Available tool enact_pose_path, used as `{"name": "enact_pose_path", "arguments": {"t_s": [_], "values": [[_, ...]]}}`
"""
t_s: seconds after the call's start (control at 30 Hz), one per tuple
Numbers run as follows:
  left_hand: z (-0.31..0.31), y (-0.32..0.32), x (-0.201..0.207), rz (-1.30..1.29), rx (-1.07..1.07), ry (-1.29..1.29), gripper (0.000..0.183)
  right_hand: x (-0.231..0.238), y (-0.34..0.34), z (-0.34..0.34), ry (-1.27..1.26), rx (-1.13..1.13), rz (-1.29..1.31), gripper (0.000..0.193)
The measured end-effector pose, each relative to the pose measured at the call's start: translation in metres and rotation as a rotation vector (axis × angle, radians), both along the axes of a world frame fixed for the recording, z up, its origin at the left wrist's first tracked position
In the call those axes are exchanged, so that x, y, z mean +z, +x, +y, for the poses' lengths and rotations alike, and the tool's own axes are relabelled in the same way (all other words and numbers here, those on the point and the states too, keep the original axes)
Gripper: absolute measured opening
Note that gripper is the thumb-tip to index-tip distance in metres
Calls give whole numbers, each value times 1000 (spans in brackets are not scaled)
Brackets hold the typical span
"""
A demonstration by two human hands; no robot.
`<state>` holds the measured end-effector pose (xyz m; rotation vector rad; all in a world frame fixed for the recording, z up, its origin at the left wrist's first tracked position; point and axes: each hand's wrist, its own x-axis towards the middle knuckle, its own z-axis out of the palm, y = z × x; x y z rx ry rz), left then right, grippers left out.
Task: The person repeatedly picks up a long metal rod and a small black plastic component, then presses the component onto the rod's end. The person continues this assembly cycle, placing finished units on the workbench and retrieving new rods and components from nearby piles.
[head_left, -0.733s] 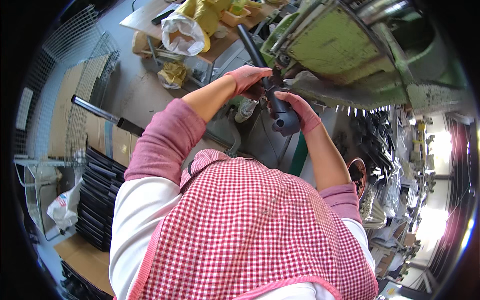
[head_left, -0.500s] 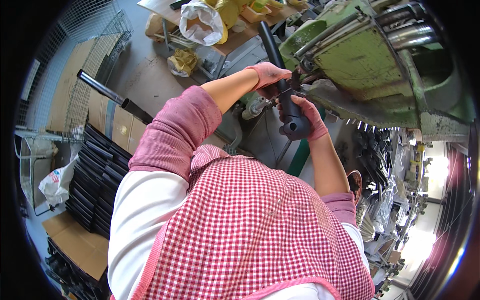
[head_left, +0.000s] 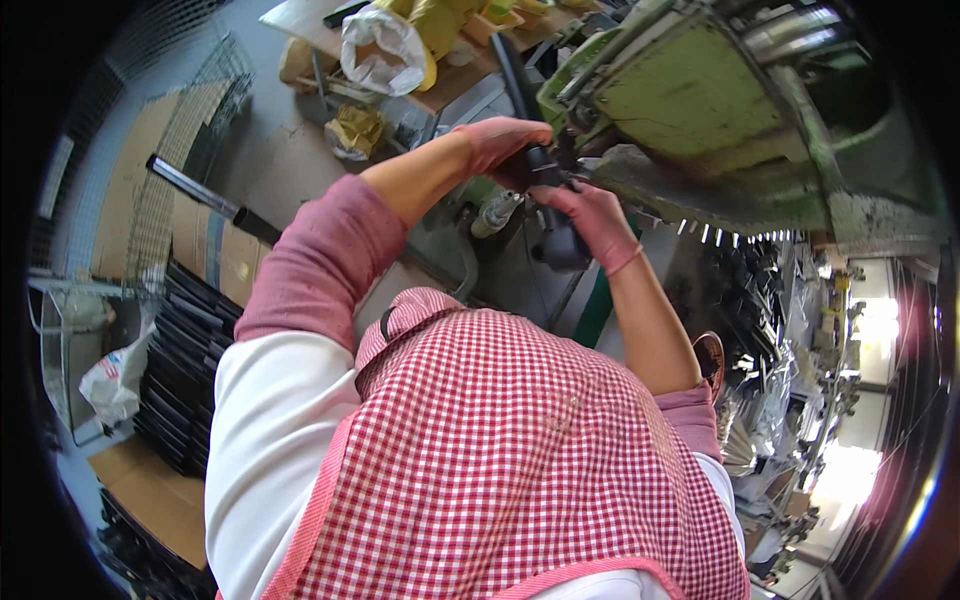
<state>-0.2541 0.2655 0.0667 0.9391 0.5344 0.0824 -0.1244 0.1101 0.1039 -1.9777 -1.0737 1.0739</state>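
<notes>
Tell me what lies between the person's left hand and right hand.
In the head view, a short stretch of the black tube shows between the left hand and the right hand; both hold it.

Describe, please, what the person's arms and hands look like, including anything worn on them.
The left hand and right hand wear pink gloves ending near the wrists. Creased dusty-pink fabric covers the arms below white upper sleeves.

Parts of the black tube [head_left: 513,80] are covered by the left hand [head_left: 503,143] and the right hand [head_left: 598,222]; the green machine [head_left: 690,120] is cut off by the upper edge; piled items [head_left: 770,400] at right are too small to be identified.
</notes>
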Motion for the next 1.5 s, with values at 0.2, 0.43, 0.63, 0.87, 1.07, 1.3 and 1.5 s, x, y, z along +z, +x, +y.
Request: {"name": "enact_pose_path", "arguments": {"t_s": [0.2, 0.43, 0.63, 0.87, 1.07, 1.3, 1.5], "values": [[-2, -4, -26, -81, 21, -242, 26, -10, -16, 1, 38, 78, -531, 60], [5, -10, -70, 192, 426, 191, 36, -37, -25, 5, 7, 43, -777, 59], [16, 8, -74, -2, 429, 88, 36, -24, -18, 0, 23, 69, -581, 54], [30, 4, -95, 92, 298, 79, 34, -28, -18, -3, 79, 78, -590, 58], [23, 0, -89, 59, 450, 127, 29, -40, -18, -5, 134, 64, -605, 61], [22, 12, -60, -117, 535, -1, 27, -21, -12, 0, 249, 75, -497, 74], [68, -10, -59, -58, 364, 114, 38, -21, 29, -43, -102, -82, -182, 60]]}}
